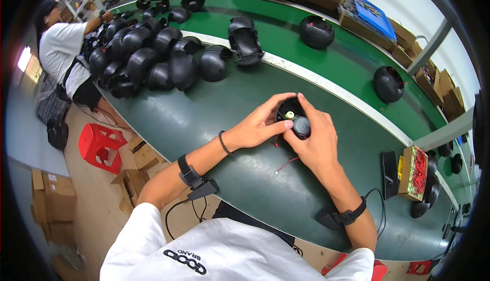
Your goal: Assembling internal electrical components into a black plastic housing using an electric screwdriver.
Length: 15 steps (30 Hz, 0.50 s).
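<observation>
Both the left hand (258, 127) and right hand (315, 140) grasp one black round shell (293, 117). One open box of red parts (413, 171) sits at the belt's (214, 117) right edge; one blue flat pack (373, 15) tops far cartons.

- Black dome-shaped plastic housing (292, 116), open side facing up, resting on dark green belt, gripped between both hands.
- Small round speaker-like grey component (301, 125) seated at housing opening, beside yellow-green part (289, 114) inside.
- Thin red wire (286, 164) trailing from housing onto belt, lying loose.
</observation>
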Motion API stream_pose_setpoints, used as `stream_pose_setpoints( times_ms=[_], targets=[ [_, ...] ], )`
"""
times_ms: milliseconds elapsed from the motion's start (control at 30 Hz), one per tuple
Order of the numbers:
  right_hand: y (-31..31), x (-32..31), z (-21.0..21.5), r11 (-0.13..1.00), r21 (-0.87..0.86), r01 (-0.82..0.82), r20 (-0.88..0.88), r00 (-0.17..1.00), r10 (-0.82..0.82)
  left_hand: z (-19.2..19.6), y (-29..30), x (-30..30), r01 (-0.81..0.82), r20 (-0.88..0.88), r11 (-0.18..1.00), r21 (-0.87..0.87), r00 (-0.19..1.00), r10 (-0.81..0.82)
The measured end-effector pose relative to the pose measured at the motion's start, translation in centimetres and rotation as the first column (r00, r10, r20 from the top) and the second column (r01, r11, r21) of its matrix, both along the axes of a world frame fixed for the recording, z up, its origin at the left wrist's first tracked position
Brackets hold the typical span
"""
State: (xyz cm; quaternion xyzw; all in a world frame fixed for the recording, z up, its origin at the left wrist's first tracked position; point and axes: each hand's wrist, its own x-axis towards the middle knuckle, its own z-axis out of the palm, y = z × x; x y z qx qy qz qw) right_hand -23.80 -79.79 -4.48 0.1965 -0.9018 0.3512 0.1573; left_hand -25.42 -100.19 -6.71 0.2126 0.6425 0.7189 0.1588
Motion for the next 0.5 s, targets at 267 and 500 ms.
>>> stream_pose_setpoints(
  times_ms=[267,500],
  targets=[
    [1.6,-0.1,1.4,0.998,0.048,-0.046,-0.068,0.996,0.049,-0.6,0.5,-0.8,-0.122,-0.102,0.987,0.109,0.986,0.133],
    [1.4,-1.4,1.5,0.978,-0.095,-0.187,-0.017,0.982,0.186,-0.8,-0.1,-0.9,-0.408,-0.398,0.912,-0.042,0.844,0.36]
  ],
)
